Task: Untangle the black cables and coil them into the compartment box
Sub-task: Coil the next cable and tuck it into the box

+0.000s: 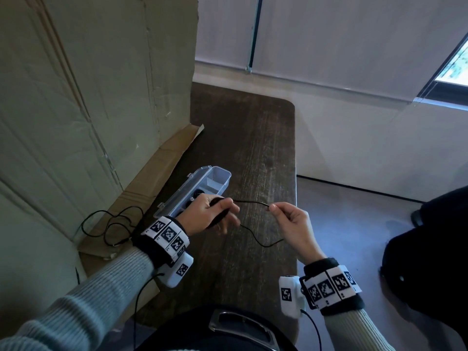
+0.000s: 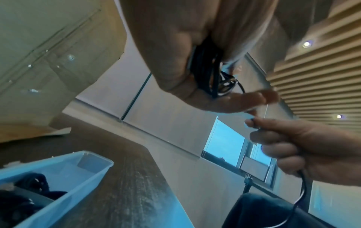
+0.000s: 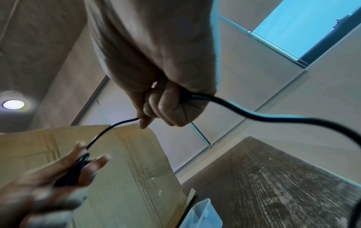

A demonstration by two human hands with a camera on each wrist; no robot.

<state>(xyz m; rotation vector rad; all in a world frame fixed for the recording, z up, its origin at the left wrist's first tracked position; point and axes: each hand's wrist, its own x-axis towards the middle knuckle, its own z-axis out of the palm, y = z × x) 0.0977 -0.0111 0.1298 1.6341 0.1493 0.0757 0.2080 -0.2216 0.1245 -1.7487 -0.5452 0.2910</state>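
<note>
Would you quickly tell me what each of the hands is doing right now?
Left hand: holds a coiled bundle of black cable, wound round its fingers.
Right hand: pinches the same cable's free length between thumb and forefinger.

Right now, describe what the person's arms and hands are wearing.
Both hands, left hand and right hand, are bare. Ribbed light grey-green sleeves cover the forearms. Each wrist carries a black band with white square-coded tags and a white camera block trailing a thin black wire.

The left hand [image 1: 210, 214] hides the compartment box's [image 1: 222, 173] near end.
</note>
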